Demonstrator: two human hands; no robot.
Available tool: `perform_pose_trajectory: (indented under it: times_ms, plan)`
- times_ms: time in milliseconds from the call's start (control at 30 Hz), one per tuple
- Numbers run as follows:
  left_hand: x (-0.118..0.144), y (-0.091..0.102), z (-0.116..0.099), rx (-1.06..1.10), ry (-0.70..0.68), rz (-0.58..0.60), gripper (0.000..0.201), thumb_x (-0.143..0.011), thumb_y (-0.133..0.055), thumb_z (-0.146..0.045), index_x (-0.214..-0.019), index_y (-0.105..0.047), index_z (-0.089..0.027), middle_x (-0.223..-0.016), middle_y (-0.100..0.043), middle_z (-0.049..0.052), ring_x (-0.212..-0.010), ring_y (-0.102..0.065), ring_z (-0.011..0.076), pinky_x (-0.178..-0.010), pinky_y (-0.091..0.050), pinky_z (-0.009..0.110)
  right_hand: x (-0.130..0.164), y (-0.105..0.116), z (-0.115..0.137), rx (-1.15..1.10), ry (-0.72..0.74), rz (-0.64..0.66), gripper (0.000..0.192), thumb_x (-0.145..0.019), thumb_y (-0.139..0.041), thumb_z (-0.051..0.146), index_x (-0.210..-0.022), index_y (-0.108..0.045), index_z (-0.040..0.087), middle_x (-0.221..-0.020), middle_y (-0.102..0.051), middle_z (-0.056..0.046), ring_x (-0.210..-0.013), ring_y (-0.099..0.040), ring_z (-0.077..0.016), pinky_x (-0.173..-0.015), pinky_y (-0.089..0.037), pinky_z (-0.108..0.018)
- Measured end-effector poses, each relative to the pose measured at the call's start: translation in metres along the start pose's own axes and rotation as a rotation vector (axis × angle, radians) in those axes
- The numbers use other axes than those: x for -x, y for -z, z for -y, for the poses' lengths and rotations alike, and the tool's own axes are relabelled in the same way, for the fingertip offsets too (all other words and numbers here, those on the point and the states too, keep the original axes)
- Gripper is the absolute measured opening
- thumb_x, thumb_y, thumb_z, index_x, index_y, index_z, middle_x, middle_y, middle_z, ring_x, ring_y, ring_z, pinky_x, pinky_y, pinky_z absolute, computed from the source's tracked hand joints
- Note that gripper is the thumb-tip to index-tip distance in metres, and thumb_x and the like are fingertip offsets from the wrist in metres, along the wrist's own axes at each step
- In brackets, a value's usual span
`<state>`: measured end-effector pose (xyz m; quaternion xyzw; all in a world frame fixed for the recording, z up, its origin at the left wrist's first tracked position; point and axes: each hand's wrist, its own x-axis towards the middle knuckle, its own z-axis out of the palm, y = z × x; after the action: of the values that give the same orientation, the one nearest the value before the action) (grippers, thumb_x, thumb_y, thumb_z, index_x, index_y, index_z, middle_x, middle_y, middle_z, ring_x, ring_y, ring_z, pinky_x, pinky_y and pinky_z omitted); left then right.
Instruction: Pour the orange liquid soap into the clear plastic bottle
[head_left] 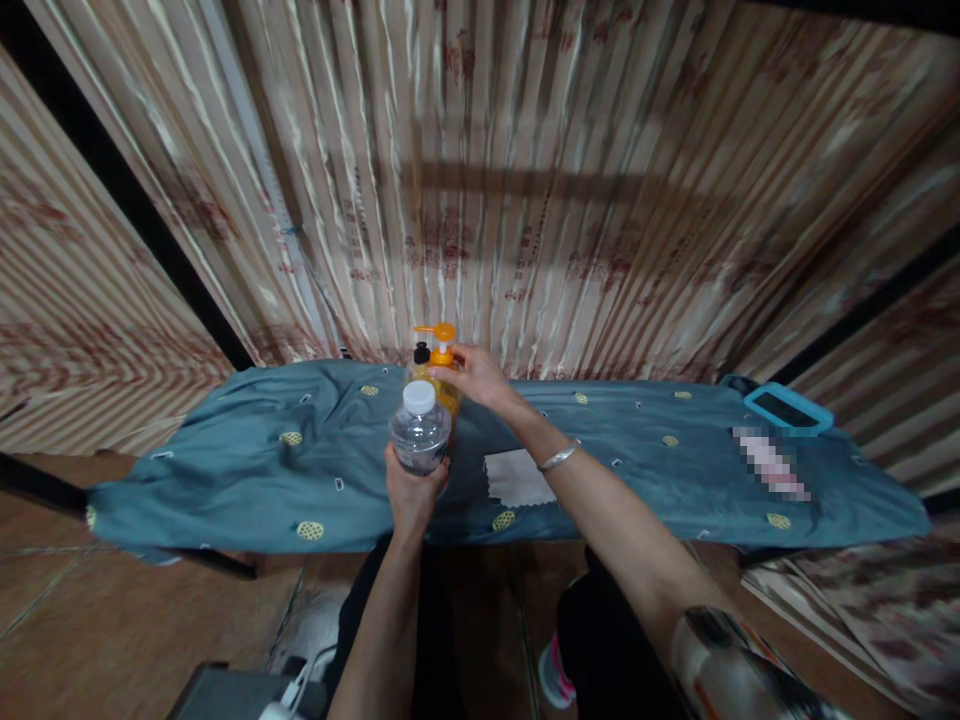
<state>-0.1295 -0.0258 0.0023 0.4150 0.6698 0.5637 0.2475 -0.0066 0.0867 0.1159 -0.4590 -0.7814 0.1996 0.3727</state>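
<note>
Clear plastic water bottle with white cap is held upright in the left hand, above the near edge of the teal patterned cloth covering the table. Fingers are wrapped around the lower body; the hand is closed on it from below and behind. Thin-walled plastic is judged light and easily dented, slippery if wet; a grip on the body below the shoulder looks soundest.

Just behind it, the orange pump bottle of yellow liquid is seen standing on the cloth, with a small dark-capped bottle touching or just beside it; which cannot be told. The right hand is curled at the pump bottle's neck, fingertips on it below the nozzle. The pump head is judged the weak point; the neck or body is the better hold. Likely heavier than the water bottle.

Further right on the cloth: white cleaning cloth, well apart a teal-cased phone. A silver bangle is worn on the right wrist.
</note>
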Motion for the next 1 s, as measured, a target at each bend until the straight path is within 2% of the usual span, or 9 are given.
perform_pose_trajectory:
  times_ms: [233, 300, 433, 600, 700, 800, 900, 1000]
  plan:
    - [-0.003, -0.007, 0.004, -0.013, -0.036, 0.013, 0.066, -0.053, -0.082, -0.027, -0.112, -0.052, -0.021, -0.101, -0.067, 0.005, -0.093, -0.065, 0.0251, -0.082, -0.052, 0.037, 0.044, 0.07, -0.024, 0.028, -0.002, -0.082, 0.033, -0.081, -0.063, 0.048, -0.092, -0.062, 0.017, -0.085, -0.063, -0.001, -0.077, -0.057, -0.0153, -0.076, -0.046, -0.035]
    - [-0.003, -0.012, 0.002, -0.019, -0.038, 0.041, 0.065, -0.055, -0.082, -0.026, -0.112, -0.051, -0.02, -0.101, -0.067, 0.006, -0.094, -0.065, 0.0253, -0.083, -0.052, 0.037, 0.058, 0.088, -0.029, 0.055, -0.01, -0.082, 0.032, -0.081, -0.064, 0.048, -0.088, -0.062, 0.017, -0.082, -0.062, -0.001, -0.077, -0.057, -0.0156, -0.076, -0.045, -0.035]
    - [-0.001, -0.023, -0.007, -0.01, -0.041, 0.101, 0.064, -0.06, -0.079, -0.023, -0.116, -0.049, -0.018, -0.105, -0.066, 0.005, -0.097, -0.064, 0.0258, -0.084, -0.051, 0.036, 0.087, 0.111, -0.042, 0.097, -0.042, -0.072, 0.032, -0.081, -0.064, 0.048, -0.089, -0.063, 0.017, -0.084, -0.064, -0.001, -0.08, -0.058, -0.0166, -0.079, -0.045, -0.037]
    - [0.002, -0.027, -0.013, -0.016, -0.025, 0.12, 0.066, -0.063, -0.078, -0.023, -0.12, -0.046, -0.015, -0.108, -0.065, 0.007, -0.1, -0.063, 0.0274, -0.088, -0.05, 0.039, 0.111, 0.117, -0.059, 0.074, -0.086, -0.074, 0.034, -0.083, -0.062, 0.048, -0.096, -0.063, 0.017, -0.09, -0.065, -0.003, -0.082, -0.06, -0.0167, -0.079, -0.047, -0.037]
    - [0.001, -0.029, -0.008, -0.004, -0.02, 0.114, 0.078, -0.061, -0.08, -0.024, -0.128, -0.042, -0.015, -0.116, -0.063, 0.012, -0.109, -0.061, 0.03, -0.094, -0.049, 0.042, 0.116, 0.115, -0.06, 0.047, -0.104, -0.108, 0.033, -0.083, -0.062, 0.047, -0.096, -0.063, 0.017, -0.091, -0.065, -0.003, -0.082, -0.059, -0.0168, -0.08, -0.047, -0.038]
    - [0.001, -0.028, -0.001, 0.037, -0.064, 0.12, 0.095, -0.058, -0.082, -0.025, -0.138, -0.032, -0.018, -0.131, -0.055, 0.016, -0.122, -0.055, 0.0309, -0.103, -0.044, 0.045, 0.118, 0.11, -0.058, 0.0, -0.121, -0.156, 0.034, -0.08, -0.066, 0.048, -0.093, -0.063, 0.017, -0.086, -0.064, -0.002, -0.081, -0.059, -0.0168, -0.081, -0.046, -0.038]
    - [0.009, -0.017, -0.003, 0.032, -0.241, 0.055, 0.108, -0.058, -0.083, -0.027, -0.145, -0.02, -0.017, -0.15, -0.034, 0.02, -0.141, -0.033, 0.0323, -0.117, -0.029, 0.047, 0.119, 0.102, -0.058, -0.073, -0.152, -0.264, 0.04, -0.073, -0.072, 0.05, -0.094, -0.063, 0.017, -0.088, -0.066, -0.002, -0.082, -0.06, -0.0173, -0.083, -0.046, -0.04]
    - [0.03, -0.002, -0.02, -0.039, -0.514, -0.034, 0.106, -0.064, -0.081, -0.032, -0.148, -0.018, -0.017, -0.154, -0.026, 0.019, -0.145, -0.022, 0.0331, -0.12, -0.019, 0.05, 0.118, 0.092, -0.062, -0.167, -0.162, -0.374, 0.04, -0.07, -0.075, 0.05, -0.091, -0.063, 0.017, -0.088, -0.066, -0.002, -0.081, -0.061, -0.0169, -0.082, -0.047, -0.039]
